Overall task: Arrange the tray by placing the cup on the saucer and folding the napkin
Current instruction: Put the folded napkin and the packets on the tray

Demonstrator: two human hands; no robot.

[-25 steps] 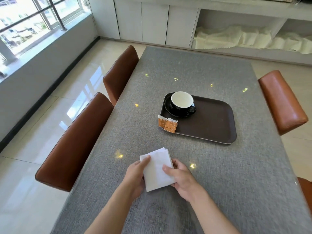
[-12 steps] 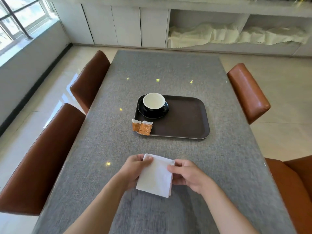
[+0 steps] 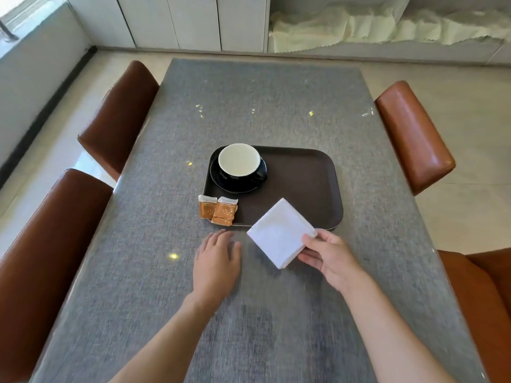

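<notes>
A dark brown tray (image 3: 304,186) lies on the grey table. In its far left corner a black cup (image 3: 239,163) with a white inside stands on a black saucer (image 3: 221,179). My right hand (image 3: 329,255) pinches a white napkin (image 3: 279,233) folded into a square, held over the tray's near edge. My left hand (image 3: 217,261) rests flat on the table, fingers apart, holding nothing, just left of the napkin.
Several orange sachets (image 3: 218,210) lie at the tray's near left corner. Brown leather chairs (image 3: 119,117) stand along both sides of the grey table (image 3: 262,106). White cabinets and a shelf with crumpled cloth (image 3: 387,26) are beyond the far end.
My left hand has let go of the folded napkin and dropped to the table. My right hand has carried the napkin forward and right, up to the tray's near edge.
</notes>
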